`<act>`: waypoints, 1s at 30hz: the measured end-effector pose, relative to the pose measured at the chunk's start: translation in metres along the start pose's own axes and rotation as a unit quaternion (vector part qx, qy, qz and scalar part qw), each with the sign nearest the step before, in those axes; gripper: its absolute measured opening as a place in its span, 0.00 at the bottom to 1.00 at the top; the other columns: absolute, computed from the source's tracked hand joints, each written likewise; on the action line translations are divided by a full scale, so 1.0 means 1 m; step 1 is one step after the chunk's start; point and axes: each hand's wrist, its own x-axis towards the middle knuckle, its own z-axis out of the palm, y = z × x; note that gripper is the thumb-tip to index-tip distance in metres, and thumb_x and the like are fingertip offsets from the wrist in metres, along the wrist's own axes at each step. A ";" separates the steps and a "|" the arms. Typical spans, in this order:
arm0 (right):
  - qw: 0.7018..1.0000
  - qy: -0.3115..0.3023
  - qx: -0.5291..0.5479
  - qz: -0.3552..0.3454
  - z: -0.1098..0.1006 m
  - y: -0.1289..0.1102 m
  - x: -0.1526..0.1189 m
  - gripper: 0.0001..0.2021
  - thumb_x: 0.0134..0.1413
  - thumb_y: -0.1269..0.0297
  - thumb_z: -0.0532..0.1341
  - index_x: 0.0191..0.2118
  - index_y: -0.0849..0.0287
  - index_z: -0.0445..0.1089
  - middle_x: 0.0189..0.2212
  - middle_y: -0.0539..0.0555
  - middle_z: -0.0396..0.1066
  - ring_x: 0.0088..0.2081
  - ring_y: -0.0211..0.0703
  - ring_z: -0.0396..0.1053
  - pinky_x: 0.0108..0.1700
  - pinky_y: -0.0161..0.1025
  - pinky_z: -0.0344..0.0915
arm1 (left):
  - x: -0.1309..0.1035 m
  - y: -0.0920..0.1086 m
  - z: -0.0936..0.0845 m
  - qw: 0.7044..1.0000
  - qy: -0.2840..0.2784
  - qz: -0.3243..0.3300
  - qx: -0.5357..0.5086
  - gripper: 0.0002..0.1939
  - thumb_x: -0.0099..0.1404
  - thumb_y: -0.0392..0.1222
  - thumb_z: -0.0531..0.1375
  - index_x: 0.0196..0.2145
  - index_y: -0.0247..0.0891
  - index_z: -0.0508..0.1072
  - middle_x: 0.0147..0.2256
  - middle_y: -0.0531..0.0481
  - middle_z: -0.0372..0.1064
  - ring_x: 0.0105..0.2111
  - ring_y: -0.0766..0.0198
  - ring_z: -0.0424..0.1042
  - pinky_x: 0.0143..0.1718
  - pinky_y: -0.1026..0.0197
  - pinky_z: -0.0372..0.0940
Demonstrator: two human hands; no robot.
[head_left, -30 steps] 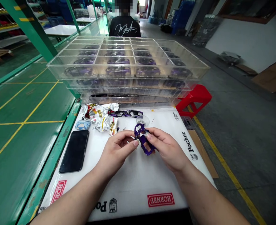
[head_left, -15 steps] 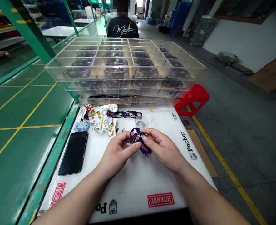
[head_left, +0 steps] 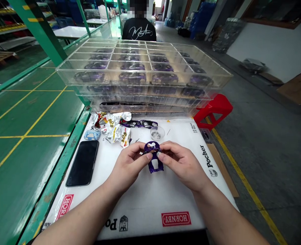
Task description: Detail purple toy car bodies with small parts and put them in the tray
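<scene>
Between my two hands is a purple toy car body shell (head_left: 155, 164) with open window holes, raised above the white table top. My left hand (head_left: 130, 162) pinches its left side, thumb on the near face. From the right, my right hand (head_left: 179, 161) grips the opposite edge with thumb and fingers. Just beyond the shell sits a small clear round dish (head_left: 157, 133) with tiny pieces in it. More purple and black car shells (head_left: 140, 124) lie behind that dish.
Stacked clear compartment trays (head_left: 145, 76) of purple car shells stand at the back. Crumpled snack wrappers (head_left: 117, 131), a blue-and-white case (head_left: 92, 135) and a black phone (head_left: 82, 164) lie to the left. A red stool (head_left: 214, 110) is at the right; a person (head_left: 139, 29) sits beyond.
The car shell has turned from a slant to nearly upright in my hands. My right thumb has shifted down its edge. The whole view has moved slightly.
</scene>
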 end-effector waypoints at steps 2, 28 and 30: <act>1.000 0.000 0.005 -0.014 0.000 0.000 0.001 0.13 0.71 0.49 0.73 0.50 0.51 0.86 0.48 0.55 0.82 0.47 0.49 0.78 0.47 0.45 0.75 | -0.001 -0.001 0.001 1.000 0.002 -0.005 -0.015 0.12 0.66 0.48 0.78 0.40 0.39 0.86 0.40 0.46 0.81 0.41 0.58 0.76 0.45 0.58 0.70; 0.984 0.156 -0.084 0.000 -0.023 0.012 0.020 0.21 0.69 0.40 0.70 0.47 0.54 0.84 0.39 0.55 0.81 0.40 0.49 0.76 0.46 0.46 0.74 | 0.005 -0.002 0.004 0.964 -0.010 -0.202 -0.175 0.20 0.67 0.52 0.78 0.45 0.37 0.79 0.38 0.47 0.78 0.32 0.60 0.80 0.28 0.60 0.80; 0.961 0.249 -0.123 0.016 -0.037 0.027 0.032 0.23 0.66 0.39 0.70 0.45 0.56 0.83 0.37 0.54 0.80 0.39 0.49 0.74 0.47 0.47 0.71 | 0.006 -0.006 0.003 0.960 0.008 -0.231 -0.157 0.21 0.66 0.51 0.79 0.46 0.37 0.79 0.41 0.45 0.79 0.35 0.59 0.82 0.29 0.60 0.81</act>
